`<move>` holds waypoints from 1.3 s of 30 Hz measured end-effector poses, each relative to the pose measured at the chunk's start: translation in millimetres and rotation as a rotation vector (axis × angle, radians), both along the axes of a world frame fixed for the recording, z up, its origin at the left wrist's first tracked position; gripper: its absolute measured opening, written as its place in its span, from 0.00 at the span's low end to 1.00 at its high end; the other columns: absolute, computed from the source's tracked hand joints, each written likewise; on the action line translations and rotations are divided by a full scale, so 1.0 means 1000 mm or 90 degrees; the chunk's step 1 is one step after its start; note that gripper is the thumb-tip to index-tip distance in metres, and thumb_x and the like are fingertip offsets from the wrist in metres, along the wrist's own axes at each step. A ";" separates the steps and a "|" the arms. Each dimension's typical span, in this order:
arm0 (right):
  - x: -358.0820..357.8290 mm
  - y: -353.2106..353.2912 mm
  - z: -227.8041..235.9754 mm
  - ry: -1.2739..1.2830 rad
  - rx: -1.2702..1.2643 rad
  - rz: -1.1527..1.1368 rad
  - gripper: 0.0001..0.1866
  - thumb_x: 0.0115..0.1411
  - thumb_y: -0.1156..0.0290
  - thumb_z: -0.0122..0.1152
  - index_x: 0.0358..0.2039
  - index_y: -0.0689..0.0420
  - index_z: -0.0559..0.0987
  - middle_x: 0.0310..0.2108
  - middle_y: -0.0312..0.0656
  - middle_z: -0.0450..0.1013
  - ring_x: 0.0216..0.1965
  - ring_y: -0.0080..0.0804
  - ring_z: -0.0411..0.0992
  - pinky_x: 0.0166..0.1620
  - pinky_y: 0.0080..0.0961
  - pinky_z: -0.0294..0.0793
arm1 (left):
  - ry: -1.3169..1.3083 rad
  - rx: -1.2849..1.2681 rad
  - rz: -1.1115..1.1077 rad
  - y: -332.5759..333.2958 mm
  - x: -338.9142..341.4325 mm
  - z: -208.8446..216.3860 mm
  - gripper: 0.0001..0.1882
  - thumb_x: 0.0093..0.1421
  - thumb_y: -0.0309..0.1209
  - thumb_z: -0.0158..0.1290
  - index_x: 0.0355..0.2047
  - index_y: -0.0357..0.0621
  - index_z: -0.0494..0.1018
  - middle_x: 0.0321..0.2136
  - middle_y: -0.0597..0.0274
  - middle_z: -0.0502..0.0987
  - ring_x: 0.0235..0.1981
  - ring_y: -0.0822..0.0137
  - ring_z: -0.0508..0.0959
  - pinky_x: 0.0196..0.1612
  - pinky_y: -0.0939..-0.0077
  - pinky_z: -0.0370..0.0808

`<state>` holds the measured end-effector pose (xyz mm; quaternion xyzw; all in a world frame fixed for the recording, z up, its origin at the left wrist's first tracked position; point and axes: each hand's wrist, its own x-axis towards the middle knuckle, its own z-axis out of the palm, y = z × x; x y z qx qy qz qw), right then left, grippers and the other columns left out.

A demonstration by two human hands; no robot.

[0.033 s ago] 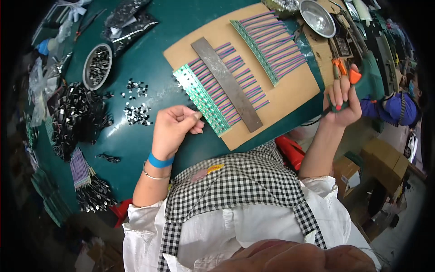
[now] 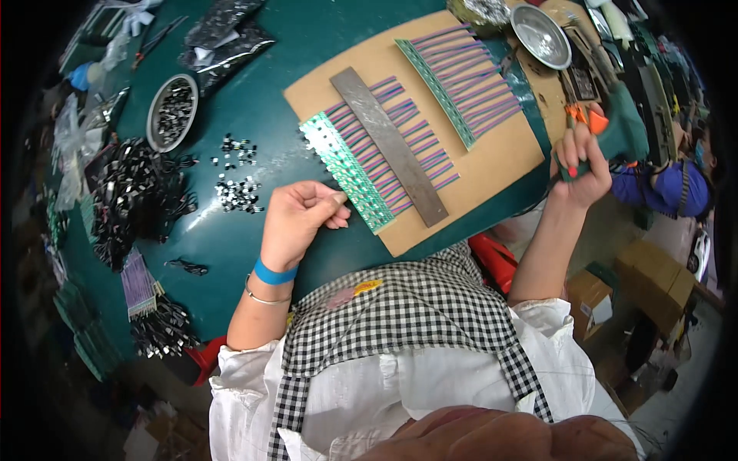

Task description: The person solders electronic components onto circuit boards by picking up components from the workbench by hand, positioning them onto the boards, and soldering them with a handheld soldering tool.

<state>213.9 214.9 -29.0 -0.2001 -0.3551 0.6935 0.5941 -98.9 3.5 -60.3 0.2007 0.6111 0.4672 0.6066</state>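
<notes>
My left hand (image 2: 300, 219) is closed in a pinch, thumb against forefinger, right at the near left edge of a green circuit board (image 2: 346, 173). What lies between those fingertips is too small to tell. Rows of purple and dark wires run from the board, and a flat grey metal bar (image 2: 390, 146) lies across them. Out to the right, my raised right hand (image 2: 583, 165) is wrapped round a green tool with an orange part (image 2: 598, 121); its exact kind is unclear. A second wired circuit board (image 2: 436, 94) rests farther back on the same brown cardboard sheet (image 2: 503, 163).
Left on the green table are a metal bowl of small black parts (image 2: 172, 114), loose black-and-white pieces (image 2: 238, 194) and a dark heap of connector leads (image 2: 131, 200). Black plastic bags (image 2: 223, 46) lie behind. Another metal bowl (image 2: 540, 36) stands at the back right.
The whole view has shifted slightly. Both hands keep nearly the same places and grips, and the boards and bar stay put on the cardboard.
</notes>
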 end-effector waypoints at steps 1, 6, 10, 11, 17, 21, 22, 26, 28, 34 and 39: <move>-0.005 0.009 -0.004 -0.251 0.043 -0.117 0.22 0.57 0.79 0.55 0.53 0.68 0.66 0.22 0.38 0.64 0.15 0.23 0.62 0.20 0.19 0.63 | -0.007 0.009 0.000 -0.002 -0.002 0.002 0.07 0.59 0.25 0.58 0.31 0.31 0.77 0.24 0.58 0.80 0.24 0.74 0.79 0.29 0.84 0.76; -0.014 0.009 -0.018 -0.395 0.059 -0.219 0.22 0.54 0.83 0.56 0.51 0.69 0.69 0.22 0.38 0.67 0.17 0.25 0.66 0.22 0.20 0.67 | 0.642 0.153 0.090 -0.028 -0.035 0.009 0.10 0.51 0.24 0.64 0.34 0.37 0.78 0.28 0.59 0.80 0.26 0.70 0.78 0.28 0.79 0.74; -0.018 -0.015 -0.014 -0.386 0.071 -0.148 0.25 0.55 0.80 0.57 0.54 0.71 0.66 0.21 0.39 0.65 0.18 0.24 0.65 0.23 0.19 0.65 | 1.055 0.096 0.018 -0.036 -0.071 0.003 0.11 0.46 0.26 0.65 0.32 0.44 0.78 0.28 0.61 0.75 0.34 0.58 0.72 0.40 0.65 0.69; -0.021 -0.021 -0.012 -0.382 0.059 -0.134 0.25 0.55 0.80 0.57 0.54 0.71 0.65 0.21 0.38 0.66 0.17 0.24 0.65 0.23 0.19 0.65 | 0.990 0.085 0.033 -0.036 -0.075 -0.001 0.09 0.47 0.28 0.64 0.29 0.44 0.77 0.29 0.62 0.75 0.36 0.58 0.71 0.41 0.63 0.66; -0.031 -0.054 0.000 -0.350 0.076 -0.023 0.28 0.54 0.78 0.59 0.55 0.72 0.63 0.22 0.39 0.67 0.17 0.24 0.66 0.24 0.18 0.66 | 0.987 0.085 0.038 -0.035 -0.081 -0.011 0.06 0.49 0.25 0.62 0.25 0.42 0.75 0.25 0.62 0.74 0.30 0.59 0.70 0.35 0.65 0.66; -0.037 -0.072 0.005 -0.315 0.064 0.029 0.30 0.54 0.76 0.61 0.55 0.73 0.62 0.20 0.40 0.67 0.16 0.24 0.66 0.22 0.16 0.65 | 0.930 0.100 0.118 -0.030 -0.075 -0.002 0.04 0.52 0.25 0.61 0.26 0.42 0.76 0.23 0.60 0.75 0.28 0.59 0.73 0.33 0.66 0.69; -0.039 -0.076 0.007 -0.307 0.059 0.043 0.31 0.53 0.76 0.61 0.55 0.74 0.62 0.20 0.40 0.67 0.16 0.24 0.66 0.21 0.16 0.65 | 0.896 0.113 0.135 -0.029 -0.071 0.001 0.04 0.52 0.24 0.61 0.26 0.41 0.76 0.23 0.60 0.76 0.27 0.60 0.74 0.32 0.67 0.70; -0.053 -0.091 0.008 -0.268 0.051 0.117 0.31 0.52 0.77 0.62 0.54 0.74 0.62 0.22 0.43 0.69 0.16 0.24 0.66 0.20 0.17 0.66 | 0.769 0.203 0.165 -0.020 -0.049 0.019 0.06 0.49 0.20 0.63 0.27 0.37 0.77 0.24 0.57 0.79 0.24 0.65 0.78 0.30 0.75 0.74; -0.061 -0.100 0.009 -0.317 0.045 0.136 0.32 0.52 0.78 0.60 0.56 0.74 0.60 0.20 0.42 0.69 0.16 0.24 0.66 0.21 0.15 0.65 | 0.701 0.260 0.153 -0.015 -0.030 0.030 0.07 0.48 0.19 0.64 0.27 0.38 0.77 0.24 0.57 0.80 0.26 0.66 0.79 0.31 0.75 0.75; -0.085 -0.124 0.008 -0.371 -0.042 0.306 0.32 0.53 0.85 0.61 0.59 0.68 0.62 0.32 0.47 0.74 0.28 0.25 0.73 0.29 0.18 0.74 | 0.652 0.542 -0.060 0.001 0.025 0.052 0.12 0.39 0.20 0.67 0.27 0.39 0.78 0.26 0.61 0.80 0.27 0.61 0.80 0.33 0.73 0.76; -0.093 -0.123 0.003 -0.423 0.027 0.355 0.34 0.52 0.89 0.62 0.59 0.68 0.61 0.49 0.50 0.69 0.39 0.30 0.75 0.36 0.22 0.78 | 0.666 0.645 -0.121 0.008 0.040 0.052 0.25 0.41 0.16 0.66 0.42 0.37 0.73 0.30 0.57 0.79 0.28 0.60 0.80 0.32 0.70 0.76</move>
